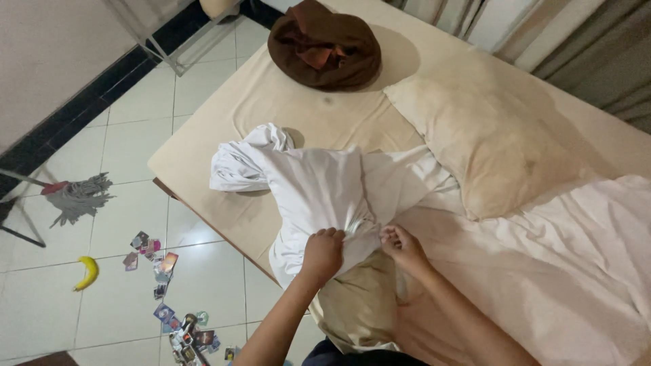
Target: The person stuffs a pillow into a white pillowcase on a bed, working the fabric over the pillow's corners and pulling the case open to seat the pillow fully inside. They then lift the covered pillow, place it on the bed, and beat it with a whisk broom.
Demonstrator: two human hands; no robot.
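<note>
- White pillowcase [319, 196]: we see it bunched and half drawn over a tan pillow [359, 305], lying across the near corner of the mattress [203, 156], just below the picture's centre; its loose end trails toward 10 o'clock.
- Left hand [323, 252]: fingers clenched on a gathered fold of the white pillowcase, at 6 o'clock of the cloth's main mass.
- Right hand [401, 244]: fingertips pinched on the same gathered edge, just beside the left hand, at its 3 o'clock; both forearms enter from the bottom edge.
- Tan pillow: we see its bare end protruding below the hands, at 6 o'clock, partly hidden by the cloth.
- Second pillow [488, 142]: cream, stained, lying flat at 2 o'clock of the hands, touching the white cloth.
- White sheet [563, 257]: rumpled, spreading from 3 to 5 o'clock.
- Brown bundle [324, 46]: crumpled fabric at 12 o'clock, well apart, near the far edge of the mattress.
- Tiled floor [135, 122]: at 9 o'clock we note a grey mop head [80, 196], a yellow banana [87, 272] and scattered small cards [163, 271] reaching toward 7 o'clock.
</note>
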